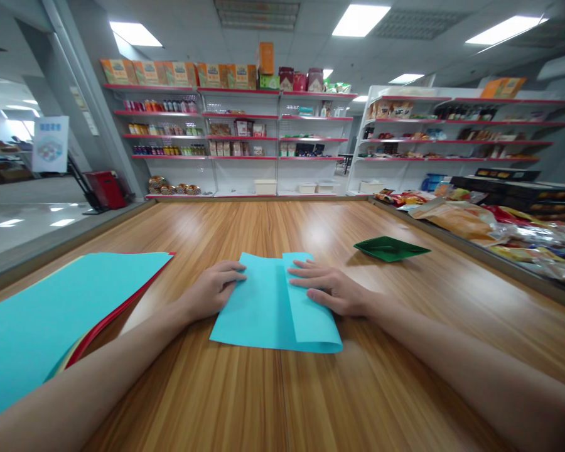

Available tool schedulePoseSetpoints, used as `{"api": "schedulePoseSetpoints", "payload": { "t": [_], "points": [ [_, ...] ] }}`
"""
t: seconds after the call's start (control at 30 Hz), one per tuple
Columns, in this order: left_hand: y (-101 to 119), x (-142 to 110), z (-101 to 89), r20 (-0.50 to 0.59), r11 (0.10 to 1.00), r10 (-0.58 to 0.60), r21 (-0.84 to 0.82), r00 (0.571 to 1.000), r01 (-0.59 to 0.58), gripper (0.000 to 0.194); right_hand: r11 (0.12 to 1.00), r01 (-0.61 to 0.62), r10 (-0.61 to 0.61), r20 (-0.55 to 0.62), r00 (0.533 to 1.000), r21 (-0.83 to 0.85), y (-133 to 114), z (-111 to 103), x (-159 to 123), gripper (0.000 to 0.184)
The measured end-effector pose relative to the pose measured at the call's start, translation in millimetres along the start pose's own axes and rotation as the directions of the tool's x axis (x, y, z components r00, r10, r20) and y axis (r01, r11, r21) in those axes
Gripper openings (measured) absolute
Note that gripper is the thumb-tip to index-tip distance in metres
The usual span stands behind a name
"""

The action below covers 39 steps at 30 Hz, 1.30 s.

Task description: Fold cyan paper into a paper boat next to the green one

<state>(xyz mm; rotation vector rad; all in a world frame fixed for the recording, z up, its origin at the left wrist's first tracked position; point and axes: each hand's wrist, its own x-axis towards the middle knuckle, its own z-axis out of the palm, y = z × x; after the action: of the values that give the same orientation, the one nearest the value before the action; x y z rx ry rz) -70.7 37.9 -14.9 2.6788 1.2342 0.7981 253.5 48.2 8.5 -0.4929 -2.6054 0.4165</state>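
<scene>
A light blue sheet of paper (263,307) lies on the wooden table in front of me. Its right side is folded over toward the middle as a flap, and the fold is still rounded at the near end. My left hand (211,285) rests at the sheet's left edge, its fingertips touching the paper and its thumb apart from the fingers. Across the folded flap lies my right hand (332,285), fingers spread and pressing flat. Beyond it to the right sits a folded dark green paper boat (390,248).
A stack of coloured paper (98,295), blue on top with red and cream beneath, lies at the left. Packaged snacks (456,220) and black boxes (503,191) fill the area past the table's right rim. Stocked shelves (245,138) stand behind the table.
</scene>
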Motion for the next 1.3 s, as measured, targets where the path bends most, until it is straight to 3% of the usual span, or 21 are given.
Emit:
{"api": "schedulePoseSetpoints", "payload": {
  "t": [0.1,0.23,0.43,0.6,0.77,0.87,1.03,1.2,1.3],
  "points": [
    [-7.0,-1.8,-2.8,0.054,0.999,-0.013,0.036,0.998,0.011,0.034,0.999,-0.017,0.017,-0.005,1.000,-0.032,-3.6,0.5,1.3,0.039],
    [0.7,-4.2,-8.8,0.188,0.999,0.045,0.006,0.981,-0.047,0.040,0.995,-0.054,0.053,-0.016,0.998,-0.078,-5.4,-0.1,2.4,0.038],
    [21.5,-1.3,-19.4,0.348,0.988,0.153,-0.067,0.925,-0.139,0.048,0.997,-0.061,0.064,-0.089,0.994,0.038,-12.1,-3.7,6.4,0.036],
    [33.6,3.1,-24.3,0.407,0.977,0.214,-0.083,0.888,-0.197,0.055,0.993,0.004,0.015,-0.163,0.986,0.117,-29.3,-0.3,13.3,0.033],
    [51.9,4.6,-19.4,0.422,0.972,0.219,-0.019,0.880,-0.233,0.051,0.995,0.054,-0.036,-0.202,0.979,0.084,-33.6,2.5,14.9,0.029],
    [58.5,4.2,-15.5,0.416,0.973,0.211,0.000,0.885,-0.232,0.051,0.996,0.057,-0.045,-0.149,0.988,0.076,-30.0,2.2,14.5,0.028],
    [56.7,3.7,-12.3,0.397,0.975,0.222,-0.065,0.890,-0.214,0.054,0.997,0.056,-0.055,-0.020,0.998,0.057,-28.5,4.0,15.5,0.027],
    [51.3,3.0,-9.9,0.306,0.981,0.129,-0.179,0.943,-0.076,0.066,0.999,0.047,-0.047,0.029,0.998,0.023,-31.5,5.7,16.2,0.026],
    [49.7,2.8,-8.2,0.312,0.976,0.182,-0.172,0.933,-0.132,0.073,0.998,0.059,-0.060,0.039,0.997,0.014,-32.4,6.6,15.8,0.027]
  ]
}}
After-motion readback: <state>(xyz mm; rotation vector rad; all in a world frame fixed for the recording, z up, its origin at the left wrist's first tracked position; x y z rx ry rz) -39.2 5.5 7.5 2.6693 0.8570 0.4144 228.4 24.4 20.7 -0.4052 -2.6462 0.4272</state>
